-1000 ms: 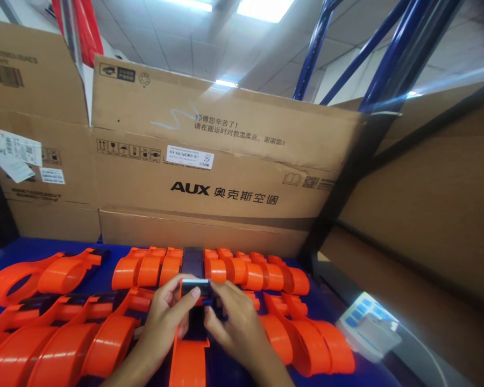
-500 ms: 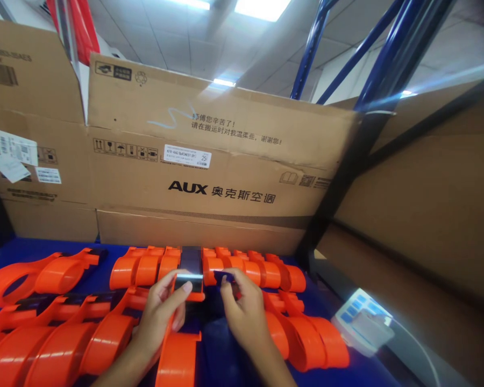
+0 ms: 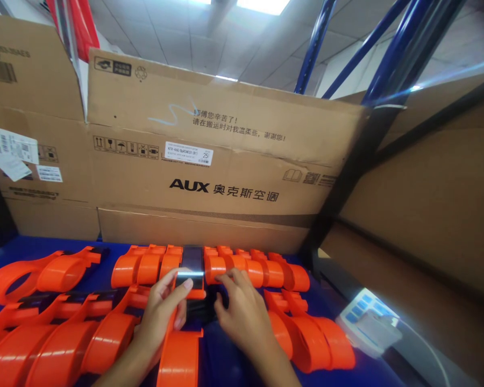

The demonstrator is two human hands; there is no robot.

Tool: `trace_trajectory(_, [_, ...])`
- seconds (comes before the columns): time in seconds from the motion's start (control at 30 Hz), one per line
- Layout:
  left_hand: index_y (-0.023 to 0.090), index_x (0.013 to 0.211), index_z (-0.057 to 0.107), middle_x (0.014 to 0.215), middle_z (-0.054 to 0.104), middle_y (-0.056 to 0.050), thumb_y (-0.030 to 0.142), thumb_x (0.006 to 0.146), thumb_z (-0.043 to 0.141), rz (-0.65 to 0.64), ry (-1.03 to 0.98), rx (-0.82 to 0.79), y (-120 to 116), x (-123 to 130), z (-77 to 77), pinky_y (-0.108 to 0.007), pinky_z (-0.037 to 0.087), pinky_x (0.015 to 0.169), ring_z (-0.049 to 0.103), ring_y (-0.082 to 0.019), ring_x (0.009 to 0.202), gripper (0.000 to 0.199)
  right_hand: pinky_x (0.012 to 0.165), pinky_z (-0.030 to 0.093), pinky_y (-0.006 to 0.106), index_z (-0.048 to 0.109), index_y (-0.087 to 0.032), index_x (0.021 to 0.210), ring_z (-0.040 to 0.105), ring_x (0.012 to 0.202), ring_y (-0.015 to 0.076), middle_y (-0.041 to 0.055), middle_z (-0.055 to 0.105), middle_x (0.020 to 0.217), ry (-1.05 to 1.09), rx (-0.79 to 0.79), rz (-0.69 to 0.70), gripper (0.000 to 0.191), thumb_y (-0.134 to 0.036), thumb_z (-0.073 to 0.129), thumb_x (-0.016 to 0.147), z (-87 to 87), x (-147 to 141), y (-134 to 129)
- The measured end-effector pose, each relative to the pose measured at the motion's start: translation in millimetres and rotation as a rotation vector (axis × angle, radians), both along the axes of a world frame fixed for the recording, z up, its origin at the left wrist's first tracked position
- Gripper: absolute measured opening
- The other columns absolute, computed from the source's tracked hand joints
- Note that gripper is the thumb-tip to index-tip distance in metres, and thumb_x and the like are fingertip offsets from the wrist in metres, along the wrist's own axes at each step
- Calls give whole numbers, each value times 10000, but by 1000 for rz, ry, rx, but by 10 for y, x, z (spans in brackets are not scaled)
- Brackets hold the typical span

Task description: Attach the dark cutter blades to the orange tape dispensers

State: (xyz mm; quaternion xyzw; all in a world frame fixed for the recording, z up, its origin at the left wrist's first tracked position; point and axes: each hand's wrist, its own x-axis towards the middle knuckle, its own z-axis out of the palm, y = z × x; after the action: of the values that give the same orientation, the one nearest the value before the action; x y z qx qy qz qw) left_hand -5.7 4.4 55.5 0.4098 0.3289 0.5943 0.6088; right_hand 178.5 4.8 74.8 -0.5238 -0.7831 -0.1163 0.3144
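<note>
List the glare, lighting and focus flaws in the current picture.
Head view: the ceiling light is burnt out to white; head view: a bluish glare streak crosses the blue rack post; head view: the AUX lettering stays legible, while the white device at right looks soft.

Your blue surface (image 3: pixel 94 275) carries orange tape dispensers (image 3: pixel 113 336), laid in two rough rows. White device (image 3: pixel 367 322) with a cable sits near its right edge.
</note>
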Motion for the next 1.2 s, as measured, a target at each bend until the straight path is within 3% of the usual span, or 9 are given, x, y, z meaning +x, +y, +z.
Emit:
trace_trajectory(0.17, [217, 922, 588, 362, 417, 117, 493, 824, 772, 19, 24, 13, -14, 2, 6, -178, 252, 388, 294, -61, 322, 346, 773, 572, 424, 696, -221, 1003, 667, 955, 303, 99, 694, 1003, 158, 3, 55, 233, -78, 571, 870, 53, -10, 1])
trace_trajectory(0.33, [215, 909, 610, 373, 424, 115, 501, 805, 784, 11, 57, -1, 0, 14, -27, -171, 260, 375, 299, -57, 316, 351, 850, 588, 395, 700, -233, 1141, 682, 965, 249, 81, 713, 1028, 420, 52, 316, 232, -153, 578, 960, 160, -58, -67])
trace_trajectory(0.5, [201, 925, 656, 384, 435, 105, 500, 806, 782, -18, 110, 14, 23, -7, -63, -174, 275, 367, 329, -62, 318, 345, 871, 605, 381, 685, -261, 1270, 680, 1022, 235, 92, 691, 1118, 395, -22, 490, 315, -189, 612, 972, 170, -106, -133])
trace_trajectory(0.63, [195, 938, 669, 386, 428, 108, 512, 793, 782, -5, 103, 38, 26, 2, -33, -181, 275, 359, 329, -66, 311, 366, 872, 605, 378, 694, -267, 1273, 682, 1027, 233, 93, 691, 1115, 374, -7, 471, 322, -183, 616, 973, 140, -111, -117])
trace_trajectory(0.8, [194, 1020, 678, 413, 430, 113, 553, 752, 783, 39, 31, 25, 39, 53, 114, -200, 307, 359, 401, -90, 306, 461, 907, 600, 392, 687, -255, 1261, 698, 1043, 239, 87, 732, 1150, 389, 2, 477, 300, -177, 602, 985, 137, -95, -90])
trace_trajectory(0.93, [196, 1039, 663, 421, 426, 116, 559, 761, 775, 57, 4, 28, 47, 33, 195, -203, 322, 369, 419, -95, 313, 471, 918, 590, 419, 677, -243, 1269, 711, 1029, 259, 95, 753, 1128, 458, 83, 337, 298, -188, 588, 990, 140, -50, -56])
trace_trajectory(1.07, [200, 1025, 641, 420, 424, 116, 543, 803, 755, 74, -11, 55, 24, -43, 142, -198, 324, 385, 390, -86, 319, 424, 970, 555, 452, 679, -231, 1253, 688, 1093, 280, 104, 745, 1161, 468, 102, 215, 286, -190, 572, 991, 124, -6, -5])
trace_trajectory(1.2, [210, 1009, 606, 412, 440, 110, 479, 877, 719, 77, -14, 101, 2, -76, 12, -186, 318, 413, 336, -67, 343, 320, 963, 546, 437, 686, -235, 1223, 676, 1084, 276, 93, 748, 1128, 376, -48, 241, 265, -190, 583, 984, 40, -30, 26])
